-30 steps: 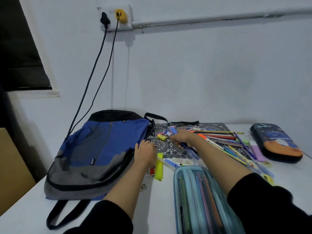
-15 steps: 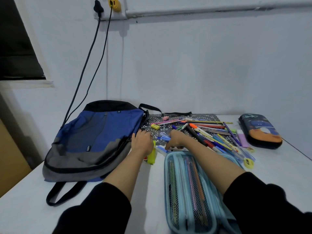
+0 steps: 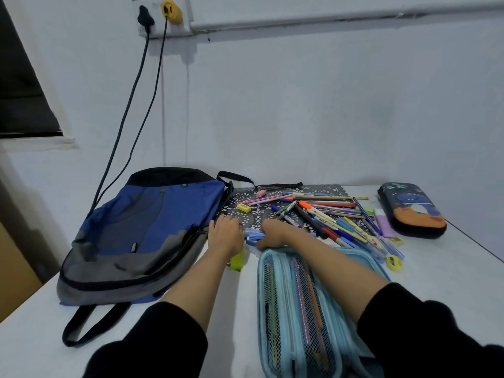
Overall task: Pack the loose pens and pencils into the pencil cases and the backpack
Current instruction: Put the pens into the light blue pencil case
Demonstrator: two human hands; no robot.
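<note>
**Both hands meet over blue pens (image 3: 254, 236) at the head of the open mesh pencil case (image 3: 297, 309), with the backpack (image 3: 147, 227) just to the left.**
The right hand (image 3: 272, 233) curls round the small bunch. We would square the ends and slide it in lengthwise so nothing snags on the mesh. The loose pens and pencils (image 3: 327, 216) remain fanned out on the mat beyond. The left hand (image 3: 225, 237) lies knuckles-up with its fingertips hidden, so we cannot tell whether it grips anything. The case's near end is cut off by the frame, and we cannot see whether the backpack's zip is open.
</note>
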